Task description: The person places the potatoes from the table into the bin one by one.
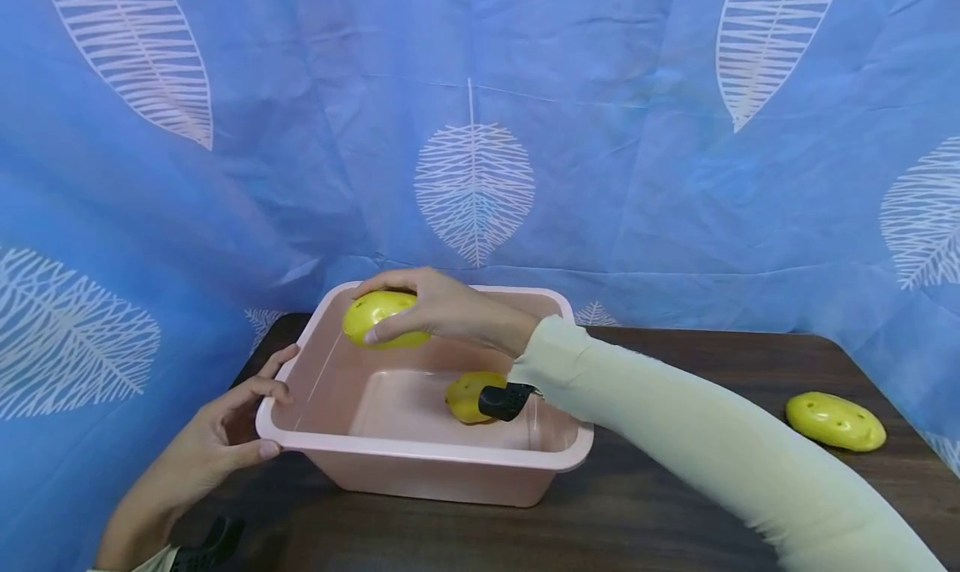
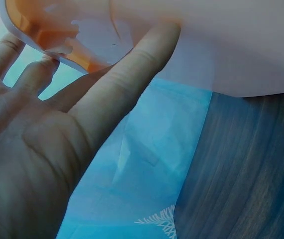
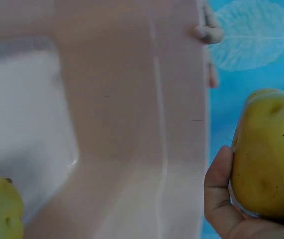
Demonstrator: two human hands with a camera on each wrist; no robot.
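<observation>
Over a pink tub (image 1: 420, 445), the right hand (image 1: 450, 305) grasps a yellow potato (image 1: 375, 309), thumb opposing fingers, likely for security | left hand (image 1: 213, 434) grips the tub's left rim, apparently steadying it | second potato (image 1: 461, 397) lies inside, walled in | third potato (image 1: 835, 422) rests on the dark table (image 1: 637, 514), far right

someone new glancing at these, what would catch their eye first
Probably the glossy yellow potato in the right grip, held over the pink basin near the middle of the head view. Next, a second potato lies inside the basin, and a third potato lies on the dark table at the far right. Behind everything hangs a blue cloth with white leaf prints.
</observation>
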